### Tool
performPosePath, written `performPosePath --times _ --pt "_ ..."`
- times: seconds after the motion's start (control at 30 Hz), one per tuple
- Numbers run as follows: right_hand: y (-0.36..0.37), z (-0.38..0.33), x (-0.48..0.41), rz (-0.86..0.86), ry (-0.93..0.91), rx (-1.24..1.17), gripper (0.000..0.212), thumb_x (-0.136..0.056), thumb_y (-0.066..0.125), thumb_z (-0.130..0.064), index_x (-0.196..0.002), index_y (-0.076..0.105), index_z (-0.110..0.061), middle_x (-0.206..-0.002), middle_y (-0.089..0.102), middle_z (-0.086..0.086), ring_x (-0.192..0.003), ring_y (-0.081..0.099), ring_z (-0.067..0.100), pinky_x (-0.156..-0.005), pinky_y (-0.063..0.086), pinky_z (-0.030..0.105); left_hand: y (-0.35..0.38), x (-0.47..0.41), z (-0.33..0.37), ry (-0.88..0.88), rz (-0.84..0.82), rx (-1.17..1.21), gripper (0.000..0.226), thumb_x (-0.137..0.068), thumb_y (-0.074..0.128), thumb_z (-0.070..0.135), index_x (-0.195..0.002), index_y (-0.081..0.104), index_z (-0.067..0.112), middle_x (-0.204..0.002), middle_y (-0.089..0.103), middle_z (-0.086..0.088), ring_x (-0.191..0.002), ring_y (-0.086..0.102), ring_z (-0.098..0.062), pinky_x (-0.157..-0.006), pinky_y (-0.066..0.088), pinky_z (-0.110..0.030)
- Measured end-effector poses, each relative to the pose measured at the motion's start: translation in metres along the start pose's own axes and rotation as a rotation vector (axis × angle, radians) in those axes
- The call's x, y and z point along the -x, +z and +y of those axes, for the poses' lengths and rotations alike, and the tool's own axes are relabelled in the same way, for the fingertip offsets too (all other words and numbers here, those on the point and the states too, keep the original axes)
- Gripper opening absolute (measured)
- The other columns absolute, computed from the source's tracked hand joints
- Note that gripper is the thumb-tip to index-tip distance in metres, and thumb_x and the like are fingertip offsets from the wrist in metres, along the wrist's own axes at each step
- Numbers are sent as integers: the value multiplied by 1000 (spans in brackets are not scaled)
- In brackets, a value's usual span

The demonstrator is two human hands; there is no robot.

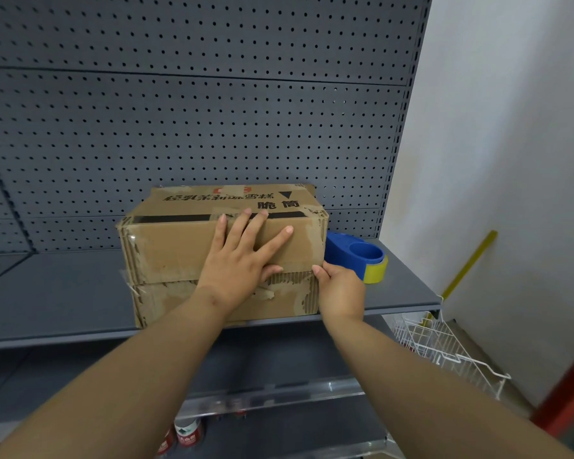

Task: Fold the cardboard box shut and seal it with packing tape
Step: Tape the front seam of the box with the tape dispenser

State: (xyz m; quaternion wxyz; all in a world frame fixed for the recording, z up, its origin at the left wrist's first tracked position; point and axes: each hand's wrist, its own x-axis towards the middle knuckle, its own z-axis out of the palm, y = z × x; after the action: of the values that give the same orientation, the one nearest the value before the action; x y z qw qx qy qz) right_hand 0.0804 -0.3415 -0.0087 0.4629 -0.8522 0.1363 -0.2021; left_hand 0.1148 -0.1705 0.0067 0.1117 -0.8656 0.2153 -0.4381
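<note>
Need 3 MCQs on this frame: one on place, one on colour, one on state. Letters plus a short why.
1. Where is the tape dispenser?
A. On top of the cardboard box
B. On the shelf, right of the cardboard box
C. In the white wire basket

2. What colour is the dispenser's body?
A. Red
B. Green
C. Blue

3. What is the left hand doing?
A. Lying flat, fingers spread, on the near top flap
B. Holding the dispenser
C. Hanging below the shelf

Answers:
1 B: it sits on the grey shelf just past the right side of the cardboard box.
2 C: blue body, with a yellowish tape roll.
3 A: its palm presses on the flap, while the right hand grips the box's near right corner.
</note>
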Motion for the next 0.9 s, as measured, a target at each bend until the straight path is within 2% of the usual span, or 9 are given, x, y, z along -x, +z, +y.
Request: performPosePath --times 0.17,0.3,0.43,0.53,0.6,0.67,0.73,0.8,0.9 --pt "-4 -3 -1 -6 62 -66 33 -93 55 -26 -121 64 -11 -116 69 8 -108 61 24 -90 46 31 -8 11 -7 -6 -47 78 62 -91 26 52 -146 20 25 -151 20 -13 -140 14 -30 -114 1 -42" --pt "-5 -2 1 9 64 -96 33 -92 56 -25 -120 64 -9 -117 68 9 -109 60 25 -89 44 29 -16 46 -11 -228 -102 161 64 -91 29 47 -145 21 15 -150 27 -19 -139 14 -30 -114 5 -39" --pt "-5 -3 3 15 58 -62 35 -93 55 -25 -122 63 -7 -120 66 11 -112 58 28 -90 43 29 -21 94 -21 -406 -211 159 65 -92 27 45 -143 23 5 -148 27 -26 -138 18 -35 -112 15 -46" --pt "-4 -4 5 36 58 -92 34 -93 57 -23 -120 63 -5 -119 66 15 -112 58 31 -92 42 32 -25 117 -27 -536 -296 219 68 -94 21 45 -142 24 -4 -149 21 -31 -139 19 -42 -110 14 -47" --pt "-4 -5 7 46 62 -108 34 -92 57 -23 -119 63 -3 -118 66 15 -112 58 32 -93 42 33 -26 127 -29 -624 -341 294 71 -95 19 45 -143 16 -8 -151 9 -32 -141 10 -42 -113 10 -44" --pt "-3 -5 8 50 63 -122 34 -92 58 -23 -119 63 -3 -119 66 15 -112 58 31 -93 42 33 -24 129 -30 -722 -357 438 70 -99 26 40 -145 2 -6 -153 -10 -26 -144 -6 -35 -118 5 -41" --pt "-2 -5 9 56 65 -137 34 -92 58 -23 -118 64 -3 -117 67 15 -110 58 31 -92 43 34 -24 127 -34 -785 -335 615 71 -99 30 34 -145 -10 -2 -153 -24 -17 -144 -16 -26 -118 -1 -31" --pt "0 -6 10 64 66 -143 33 -92 58 -23 -118 64 -4 -116 67 15 -108 59 31 -92 44 35 -26 124 -35 -831 -286 734 71 -99 30 31 -144 -16 2 -153 -27 -11 -143 -18 -21 -113 -5 -23" --pt "0 -7 13 76 65 -144 31 -92 58 -22 -116 65 -4 -113 68 15 -105 59 31 -90 45 36 -29 118 -37 -904 -230 831 70 -99 31 30 -145 -16 6 -155 -21 -5 -144 -13 -17 -111 -4 -20"
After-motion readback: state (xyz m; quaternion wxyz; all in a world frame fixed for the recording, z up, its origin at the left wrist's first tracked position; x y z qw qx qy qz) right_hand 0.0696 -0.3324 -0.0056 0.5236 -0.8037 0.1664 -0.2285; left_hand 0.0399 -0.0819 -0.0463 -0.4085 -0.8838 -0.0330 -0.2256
